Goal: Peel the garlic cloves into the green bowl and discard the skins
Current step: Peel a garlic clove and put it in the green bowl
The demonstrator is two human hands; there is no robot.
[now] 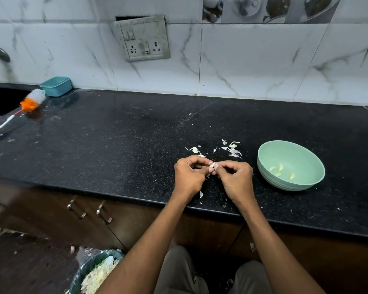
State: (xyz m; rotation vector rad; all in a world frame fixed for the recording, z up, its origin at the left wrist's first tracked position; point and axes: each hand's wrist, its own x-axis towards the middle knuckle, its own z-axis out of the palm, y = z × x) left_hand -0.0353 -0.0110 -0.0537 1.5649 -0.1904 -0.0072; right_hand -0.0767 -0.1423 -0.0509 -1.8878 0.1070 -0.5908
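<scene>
Black speckled worktop [115, 145], green bowl [290, 165] sitting on the right with a few peeled cloves [280, 170] inside. Left hand [189, 175] and right hand [236, 177] both pinch one garlic clove [213, 165] between them. Loose skins [232, 148] lie scattered just behind.

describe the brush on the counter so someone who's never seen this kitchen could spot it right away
Start at the black counter and go to its far left end. The brush lies just in front of the teal tub. It alone has a long thin white handle and a fluffy orange and white head.
</scene>
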